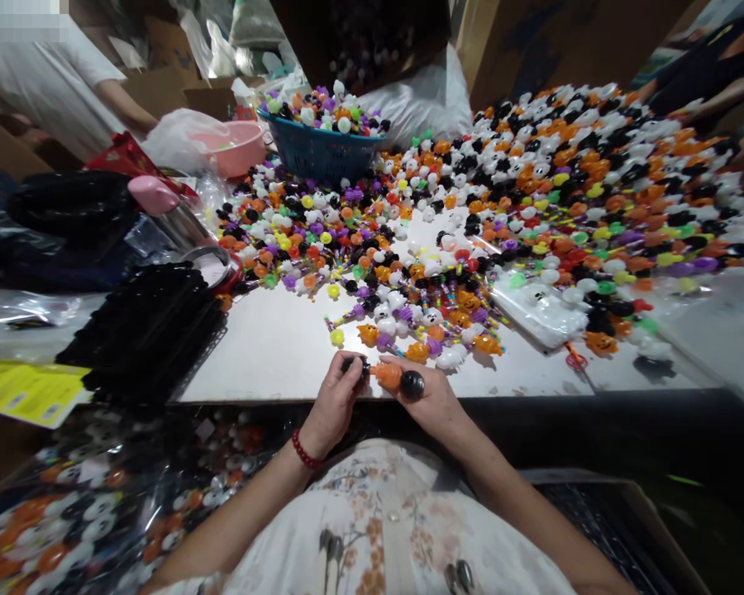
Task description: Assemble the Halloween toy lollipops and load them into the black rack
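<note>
Where the hands meet: left hand (333, 401) pinches a black piece (365, 368); right hand (435, 405) grips an orange piece (389, 376) and black ball (412, 384), by the near edge of the table (254, 355).
Edge risk: a loose pinch could drop one off.
Toy pile (468, 300): just beyond; a slipped piece might get lost there.

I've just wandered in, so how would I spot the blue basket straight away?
Start at the white table and look to its far side, a little left of centre, beyond the scattered small plastic pieces. There stands the blue basket, heaped with purple, white, orange and green pieces. Its deep blue wall sets it apart from the pink basin just left of it.
</note>
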